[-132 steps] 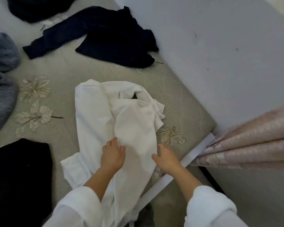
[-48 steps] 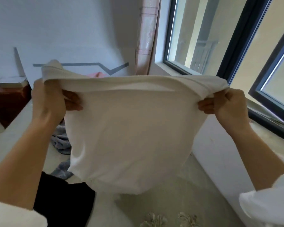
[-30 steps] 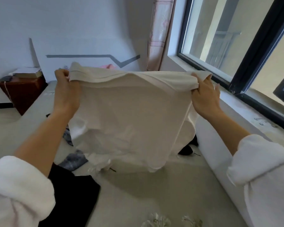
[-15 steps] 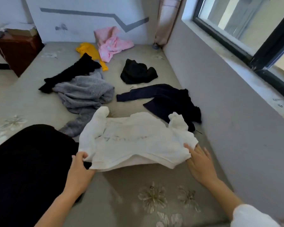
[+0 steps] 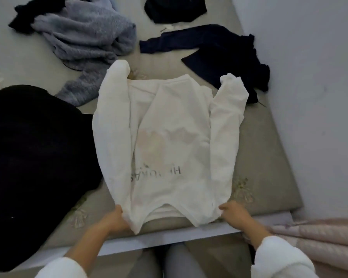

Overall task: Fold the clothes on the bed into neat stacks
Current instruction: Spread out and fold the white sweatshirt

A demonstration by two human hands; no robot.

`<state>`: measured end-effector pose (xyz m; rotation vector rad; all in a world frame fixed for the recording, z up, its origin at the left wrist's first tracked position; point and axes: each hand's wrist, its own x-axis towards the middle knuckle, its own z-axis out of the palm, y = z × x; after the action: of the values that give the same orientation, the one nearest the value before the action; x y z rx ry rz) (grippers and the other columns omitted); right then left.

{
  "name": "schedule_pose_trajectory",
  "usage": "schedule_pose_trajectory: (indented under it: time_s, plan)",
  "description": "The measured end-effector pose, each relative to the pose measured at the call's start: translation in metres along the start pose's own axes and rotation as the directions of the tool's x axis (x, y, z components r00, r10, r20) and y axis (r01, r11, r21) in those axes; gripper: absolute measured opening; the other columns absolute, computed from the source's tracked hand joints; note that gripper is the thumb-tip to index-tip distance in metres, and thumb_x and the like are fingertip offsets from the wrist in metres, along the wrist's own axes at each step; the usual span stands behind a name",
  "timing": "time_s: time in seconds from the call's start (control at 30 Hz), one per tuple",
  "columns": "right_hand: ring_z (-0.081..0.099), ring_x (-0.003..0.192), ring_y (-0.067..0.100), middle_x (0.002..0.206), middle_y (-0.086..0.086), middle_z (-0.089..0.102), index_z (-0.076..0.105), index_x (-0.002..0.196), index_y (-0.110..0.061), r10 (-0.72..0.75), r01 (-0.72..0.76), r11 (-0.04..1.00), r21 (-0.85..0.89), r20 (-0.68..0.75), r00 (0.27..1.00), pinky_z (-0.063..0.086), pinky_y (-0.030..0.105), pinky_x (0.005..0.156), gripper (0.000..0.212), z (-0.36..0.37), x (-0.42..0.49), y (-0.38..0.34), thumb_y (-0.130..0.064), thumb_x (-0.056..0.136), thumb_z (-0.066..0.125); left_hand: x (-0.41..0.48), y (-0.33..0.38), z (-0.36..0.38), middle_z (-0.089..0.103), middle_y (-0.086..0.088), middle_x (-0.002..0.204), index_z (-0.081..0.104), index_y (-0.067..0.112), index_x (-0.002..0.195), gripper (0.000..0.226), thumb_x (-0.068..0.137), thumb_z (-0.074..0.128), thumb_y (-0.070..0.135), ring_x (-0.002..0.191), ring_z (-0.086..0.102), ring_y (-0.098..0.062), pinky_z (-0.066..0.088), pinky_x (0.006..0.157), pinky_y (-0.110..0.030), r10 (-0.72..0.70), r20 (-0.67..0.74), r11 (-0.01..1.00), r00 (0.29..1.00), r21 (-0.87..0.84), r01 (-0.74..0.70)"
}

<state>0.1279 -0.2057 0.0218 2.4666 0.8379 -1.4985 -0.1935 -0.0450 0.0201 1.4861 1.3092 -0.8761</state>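
White sweatshirt (image 5: 169, 141) is lying flat on the bed (image 5: 265, 157), near its edge. My left hand (image 5: 114, 218) and right hand (image 5: 236, 214) are each pinching a hem corner. I'm judging it soft, light and floppy, so it is best held at the hem and shoulders.

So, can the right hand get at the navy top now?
Probably, after letting go: the right hand grips the hem of the white sweatshirt, and the navy top lies exposed past its sleeve.
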Motion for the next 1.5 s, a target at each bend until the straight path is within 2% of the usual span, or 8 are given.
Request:
schedule_pose_trajectory:
  time_s: [0.37, 0.6, 0.7, 0.83, 1.0, 1.13, 1.33, 1.5]
  plan:
    - [0.055, 0.109, 0.032, 0.125, 0.016, 0.056, 0.045, 0.126, -0.001, 0.281, -0.050, 0.867, 0.495, -0.405, 0.870, 0.046, 0.041, 0.093, 0.047, -0.007, 0.084, -0.004, -0.024, 0.088, 0.062, 0.058, 0.091, 0.072, 0.047, 0.004, 0.133, 0.049, 0.022, 0.127, 0.037, 0.091, 0.054, 0.029, 0.119, 0.041, -0.014, 0.040, 0.091, -0.024, 0.429, -0.268, 0.903, 0.863, 0.151, -0.402]
    - [0.052, 0.071, 0.026, 0.071, 0.003, 0.050, 0.050, 0.083, -0.002, 0.250, 0.159, 0.846, 0.509, -0.642, 0.725, 0.031, 0.033, 0.063, 0.029, -0.038, 0.104, 0.003, -0.024, 0.100, 0.042, 0.078, 0.120, 0.103, -0.021, 0.003, 0.158, 0.001, 0.036, 0.151, 0.077, 0.092, 0.050, 0.047, 0.145, -0.017, -0.028, 0.003, 0.117, -0.043, 0.411, -0.252, 0.892, 0.876, 0.309, -0.330]
    - [0.053, 0.085, 0.029, 0.087, 0.010, 0.055, 0.050, 0.096, -0.002, 0.421, 0.147, 0.785, 0.602, -0.693, 0.585, 0.033, 0.031, 0.071, 0.029, -0.059, 0.097, 0.034, -0.023, 0.104, 0.030, 0.082, 0.124, 0.107, -0.037, 0.004, 0.149, -0.017, 0.041, 0.146, 0.089, 0.092, 0.053, 0.042, 0.142, -0.026, -0.032, -0.004, 0.115, -0.051, 0.367, -0.257, 0.902, 0.894, 0.334, -0.274]
    - [0.054, 0.104, 0.038, 0.122, 0.026, 0.055, 0.049, 0.121, 0.007, 0.540, -0.177, 0.773, 0.609, -0.486, 0.687, 0.041, 0.042, 0.085, 0.035, -0.059, 0.102, 0.077, -0.019, 0.103, 0.033, 0.084, 0.123, 0.115, -0.044, 0.006, 0.139, -0.032, 0.035, 0.137, 0.098, 0.091, 0.054, 0.022, 0.142, -0.027, -0.028, -0.003, 0.116, -0.050, 0.323, -0.265, 0.910, 0.908, 0.349, -0.222]
    - [0.050, 0.099, 0.030, 0.116, 0.015, 0.048, 0.050, 0.115, -0.003, -0.013, 0.118, 0.988, 0.102, -0.700, 0.714, 0.045, 0.046, 0.085, 0.028, -0.036, 0.090, 0.054, -0.016, 0.091, 0.055, 0.076, 0.106, 0.127, -0.010, -0.006, 0.160, 0.005, 0.032, 0.152, 0.097, 0.078, 0.063, 0.010, 0.146, -0.009, -0.028, 0.007, 0.114, -0.056, 0.190, -0.457, 0.971, 0.869, 0.217, -0.098]
    - [0.050, 0.084, 0.022, 0.098, 0.005, 0.053, 0.054, 0.102, -0.011, -0.594, 0.521, 0.804, -0.287, -0.420, 0.686, 0.046, 0.036, 0.069, 0.037, 0.021, 0.068, 0.011, -0.034, 0.078, 0.069, 0.073, 0.082, 0.130, 0.021, -0.014, 0.154, 0.030, 0.029, 0.147, 0.099, 0.062, 0.079, 0.014, 0.140, 0.012, -0.034, 0.020, 0.103, -0.068, 0.021, -0.575, 0.997, 0.818, 0.070, 0.024]
    - [0.051, 0.076, 0.023, 0.089, 0.003, 0.055, 0.055, 0.090, -0.016, -0.666, 0.438, 0.635, -0.637, -0.162, 0.728, 0.032, 0.036, 0.068, 0.061, 0.066, 0.076, -0.009, -0.025, 0.037, 0.083, 0.069, 0.064, 0.130, 0.013, -0.010, 0.153, 0.028, 0.026, 0.145, 0.080, 0.077, 0.067, 0.040, 0.135, 0.016, -0.033, 0.020, 0.105, -0.058, -0.293, -0.682, 0.949, 0.670, -0.290, 0.119]
    - [0.057, 0.087, 0.027, 0.099, 0.006, 0.059, 0.064, 0.092, -0.015, -0.610, 0.393, 0.743, -0.542, -0.306, 0.731, 0.040, 0.037, 0.070, 0.044, 0.034, 0.082, 0.007, -0.022, 0.052, 0.082, 0.067, 0.062, 0.136, 0.042, -0.024, 0.139, 0.028, 0.005, 0.142, 0.076, 0.080, 0.071, 0.012, 0.121, 0.045, -0.038, 0.039, 0.098, -0.045, -0.696, -0.396, 0.469, 0.598, -0.882, -0.039]
